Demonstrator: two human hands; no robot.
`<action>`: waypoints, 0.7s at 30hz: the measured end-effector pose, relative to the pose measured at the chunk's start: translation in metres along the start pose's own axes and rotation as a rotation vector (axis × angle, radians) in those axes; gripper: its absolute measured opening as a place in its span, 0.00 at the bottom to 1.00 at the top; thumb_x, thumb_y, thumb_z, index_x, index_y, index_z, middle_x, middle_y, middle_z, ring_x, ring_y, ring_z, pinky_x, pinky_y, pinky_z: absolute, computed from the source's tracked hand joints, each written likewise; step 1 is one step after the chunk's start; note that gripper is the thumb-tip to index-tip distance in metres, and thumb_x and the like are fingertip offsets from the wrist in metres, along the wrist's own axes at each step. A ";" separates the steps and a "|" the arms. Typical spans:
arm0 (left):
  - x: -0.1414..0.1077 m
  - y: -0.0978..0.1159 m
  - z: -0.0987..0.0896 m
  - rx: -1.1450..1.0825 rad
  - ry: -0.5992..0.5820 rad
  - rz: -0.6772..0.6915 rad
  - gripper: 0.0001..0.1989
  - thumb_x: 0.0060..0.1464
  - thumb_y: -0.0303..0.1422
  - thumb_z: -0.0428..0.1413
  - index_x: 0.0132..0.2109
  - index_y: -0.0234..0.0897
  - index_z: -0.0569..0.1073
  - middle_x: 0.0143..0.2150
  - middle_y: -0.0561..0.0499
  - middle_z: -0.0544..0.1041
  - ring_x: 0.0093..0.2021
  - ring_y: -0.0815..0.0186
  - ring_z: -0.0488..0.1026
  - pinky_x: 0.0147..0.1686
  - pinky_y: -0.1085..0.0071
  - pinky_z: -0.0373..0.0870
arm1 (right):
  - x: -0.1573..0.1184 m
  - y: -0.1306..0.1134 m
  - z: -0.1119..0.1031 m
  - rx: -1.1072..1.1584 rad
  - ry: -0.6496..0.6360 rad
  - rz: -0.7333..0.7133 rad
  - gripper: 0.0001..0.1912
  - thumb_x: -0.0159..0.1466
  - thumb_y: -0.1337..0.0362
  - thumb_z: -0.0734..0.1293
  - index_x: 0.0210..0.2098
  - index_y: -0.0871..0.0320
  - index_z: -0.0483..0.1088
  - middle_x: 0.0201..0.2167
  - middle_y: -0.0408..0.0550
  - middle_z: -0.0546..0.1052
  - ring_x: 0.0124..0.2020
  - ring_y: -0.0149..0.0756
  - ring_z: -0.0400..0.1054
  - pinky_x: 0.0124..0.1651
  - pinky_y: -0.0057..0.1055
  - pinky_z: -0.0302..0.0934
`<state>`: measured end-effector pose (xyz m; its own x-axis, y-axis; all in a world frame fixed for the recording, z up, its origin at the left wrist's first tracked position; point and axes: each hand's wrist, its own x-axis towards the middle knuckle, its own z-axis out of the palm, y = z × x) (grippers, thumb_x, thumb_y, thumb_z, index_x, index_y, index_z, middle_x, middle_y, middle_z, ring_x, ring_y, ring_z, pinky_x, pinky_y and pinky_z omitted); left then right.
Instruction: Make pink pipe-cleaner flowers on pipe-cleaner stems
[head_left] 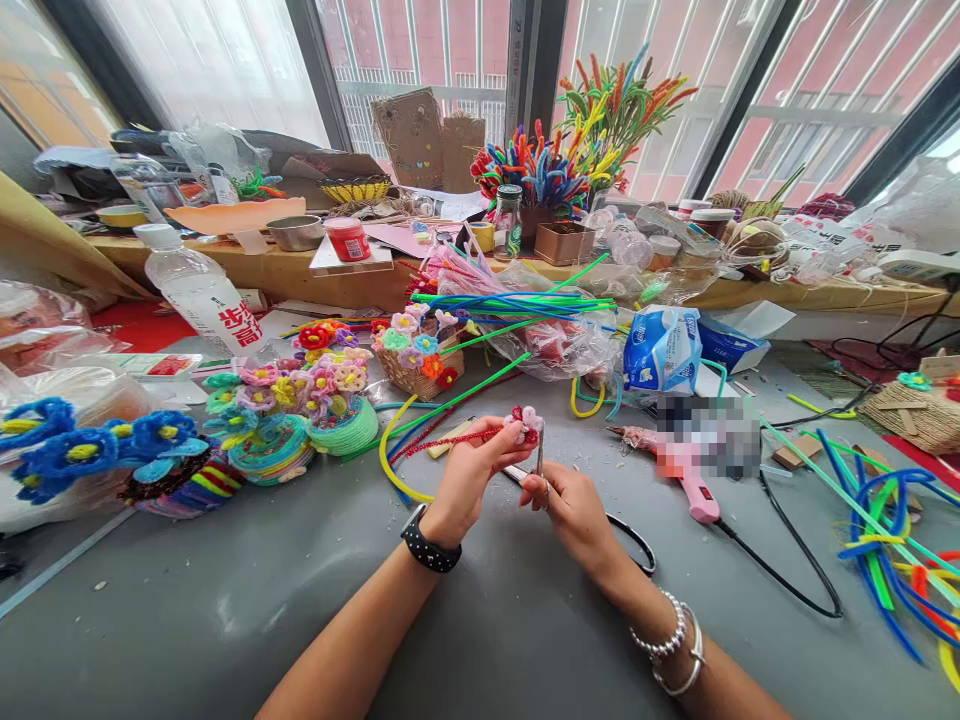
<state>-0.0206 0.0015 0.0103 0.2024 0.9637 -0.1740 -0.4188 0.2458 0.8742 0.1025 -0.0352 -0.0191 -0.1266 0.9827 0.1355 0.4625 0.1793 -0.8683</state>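
My left hand (480, 470) pinches a small flower (531, 418) of fuzzy red and pale pink pipe cleaner. A red pipe cleaner stem (442, 438) trails from it to the left. My right hand (566, 505) is closed on a slim metal tool (540, 452), whose narrow end points up at the flower's edge. Its grip is hidden by my fingers, so I cannot tell tweezers from scissors. Partly under that hand is a silver piece (514, 474), and a black loop (636, 540) shows beside my right wrist. Both hands are just above the grey table.
A pink glue gun (697, 490) and its black cord lie on the right, near loose pipe cleaners (885, 520). Flower-trimmed baskets (343, 425) and a bottle (199, 290) stand left. Behind are bundled pipe cleaners (517, 305), a blue tissue pack (661, 350) and a crowded ledge (450, 262).
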 end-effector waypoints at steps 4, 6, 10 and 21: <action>0.000 0.001 0.000 0.012 -0.010 0.023 0.08 0.42 0.31 0.59 0.30 0.31 0.70 0.28 0.53 0.75 0.30 0.70 0.73 0.35 0.74 0.68 | 0.001 0.002 0.001 0.029 -0.010 -0.030 0.34 0.55 0.38 0.48 0.18 0.60 0.67 0.18 0.44 0.65 0.23 0.30 0.59 0.29 0.26 0.52; 0.000 0.001 0.000 0.010 -0.025 0.020 0.07 0.42 0.31 0.59 0.30 0.32 0.70 0.29 0.52 0.75 0.30 0.70 0.73 0.35 0.75 0.68 | 0.001 0.005 0.003 0.069 -0.030 -0.064 0.36 0.53 0.36 0.46 0.19 0.61 0.68 0.19 0.45 0.65 0.24 0.31 0.59 0.29 0.26 0.52; 0.000 -0.002 -0.001 -0.005 -0.061 -0.003 0.06 0.43 0.31 0.58 0.30 0.32 0.71 0.29 0.52 0.75 0.31 0.70 0.73 0.35 0.75 0.68 | 0.000 0.007 0.007 0.140 -0.021 -0.073 0.35 0.55 0.38 0.47 0.18 0.60 0.67 0.18 0.44 0.64 0.23 0.30 0.59 0.27 0.26 0.51; 0.003 0.001 -0.003 -0.053 -0.042 0.040 0.06 0.43 0.30 0.58 0.31 0.33 0.71 0.30 0.52 0.75 0.31 0.70 0.72 0.35 0.74 0.67 | 0.001 0.001 -0.003 0.017 0.036 0.001 0.31 0.55 0.39 0.51 0.13 0.59 0.62 0.14 0.42 0.63 0.19 0.28 0.58 0.27 0.26 0.51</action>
<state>-0.0229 0.0047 0.0089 0.2211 0.9679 -0.1192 -0.4732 0.2133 0.8547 0.1053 -0.0337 -0.0189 -0.0944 0.9839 0.1518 0.4477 0.1782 -0.8763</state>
